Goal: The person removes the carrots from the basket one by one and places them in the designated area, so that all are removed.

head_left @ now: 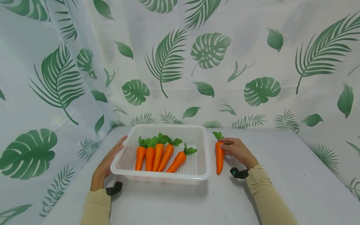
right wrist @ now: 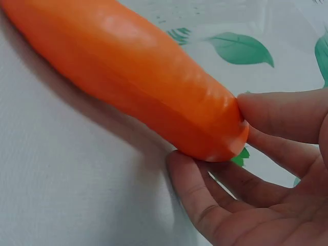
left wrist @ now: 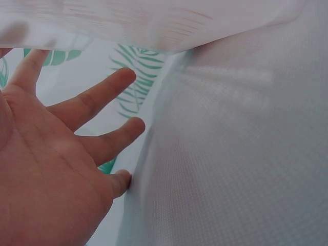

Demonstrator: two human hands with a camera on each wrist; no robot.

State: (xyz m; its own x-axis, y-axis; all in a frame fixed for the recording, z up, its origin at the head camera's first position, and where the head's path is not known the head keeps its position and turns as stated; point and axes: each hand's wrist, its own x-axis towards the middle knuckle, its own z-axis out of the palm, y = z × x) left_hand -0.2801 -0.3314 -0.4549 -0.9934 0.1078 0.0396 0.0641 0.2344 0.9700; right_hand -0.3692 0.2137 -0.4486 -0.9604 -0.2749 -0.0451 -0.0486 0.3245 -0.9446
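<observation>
Pinches the lone carrot point(head_left: 219, 159) just below its leaves point(head_left: 217, 135) with the right hand point(head_left: 238, 150), the nearer of the two, just outside the right side of the white basket point(head_left: 185, 176). Runs lengthwise from far leaves to near tip, roughly along that side. Spreads the left hand point(head_left: 108, 162) beside the opposite side, with the whole basket between it and the carrot.

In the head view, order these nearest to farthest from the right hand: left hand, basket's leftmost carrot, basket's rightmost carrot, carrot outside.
1. Outside carrot: pinched by the right hand, right of the basket.
2. Rightmost carrot: inside, right of the rest.
3. Leftmost carrot: inside, left of the rest.
4. Left hand: outside, at the basket's left.
</observation>
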